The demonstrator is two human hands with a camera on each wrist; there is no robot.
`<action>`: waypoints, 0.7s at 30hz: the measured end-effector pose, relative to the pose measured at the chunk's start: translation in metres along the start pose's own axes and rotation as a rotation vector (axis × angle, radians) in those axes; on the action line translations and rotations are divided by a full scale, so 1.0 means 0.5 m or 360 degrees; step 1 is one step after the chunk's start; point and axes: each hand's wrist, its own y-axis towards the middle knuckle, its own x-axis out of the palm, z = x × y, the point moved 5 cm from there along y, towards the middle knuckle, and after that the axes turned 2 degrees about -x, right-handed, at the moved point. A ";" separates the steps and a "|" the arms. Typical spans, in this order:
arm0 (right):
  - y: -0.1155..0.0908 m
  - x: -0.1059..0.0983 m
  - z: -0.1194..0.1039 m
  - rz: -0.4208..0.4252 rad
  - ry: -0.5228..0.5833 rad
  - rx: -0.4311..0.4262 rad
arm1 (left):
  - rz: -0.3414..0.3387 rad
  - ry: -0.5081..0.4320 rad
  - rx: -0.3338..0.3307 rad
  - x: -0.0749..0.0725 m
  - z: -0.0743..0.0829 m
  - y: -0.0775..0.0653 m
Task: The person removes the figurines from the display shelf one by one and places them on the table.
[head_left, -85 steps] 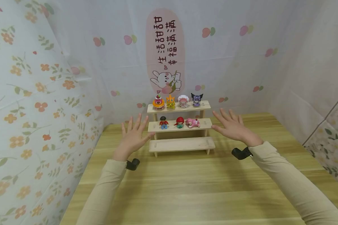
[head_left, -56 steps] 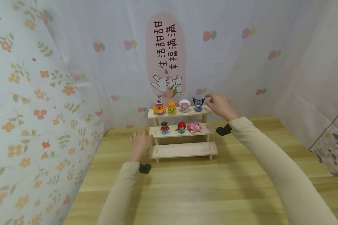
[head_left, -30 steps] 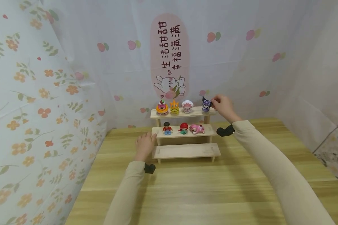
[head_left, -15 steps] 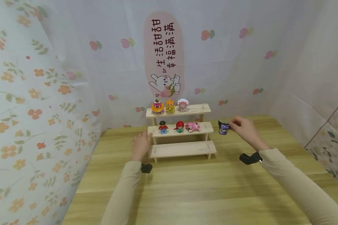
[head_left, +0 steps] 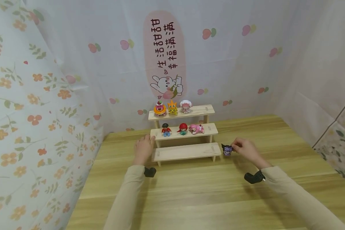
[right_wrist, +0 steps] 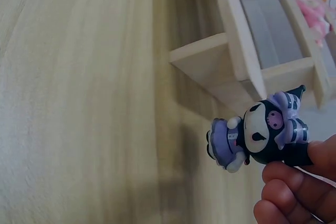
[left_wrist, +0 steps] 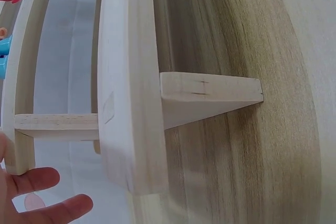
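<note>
Purple-and-black plastic figurine with a white face and a striped bow was just beside the right end of the lowest step of a three-step pale wooden stand; whether it touched the yellowish wood-grain table could not be told. The person's right hand pinched it at the side of its head between thumb and fingers. The left hand touched the stand's middle tier at its left end; two fingers were extended there, but whether it gripped the board could not be told.

On that tier sat a dark-haired toy boy in red and blue, then a red-haired toy girl in green, and a pink animal toy lay just beside her. Farther back, the top tier held a pink toy with an orange ring, a yellow toy with an orange crown and a pale pink toy with a white cap. Behind hung a white cloth with a pink oval panel.
</note>
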 end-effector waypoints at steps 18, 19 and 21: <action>0.002 0.026 0.002 -0.0114 -0.0065 0.0027 | 0.0028 -0.0062 0.0057 0.006 -0.007 0.006; 0.004 0.026 0.002 -0.0132 -0.0071 0.0031 | 0.0030 -0.0066 0.0053 0.006 -0.008 0.006; 0.007 0.027 0.003 -0.0179 -0.0082 0.0046 | 0.0033 -0.0074 0.0054 0.006 -0.008 0.006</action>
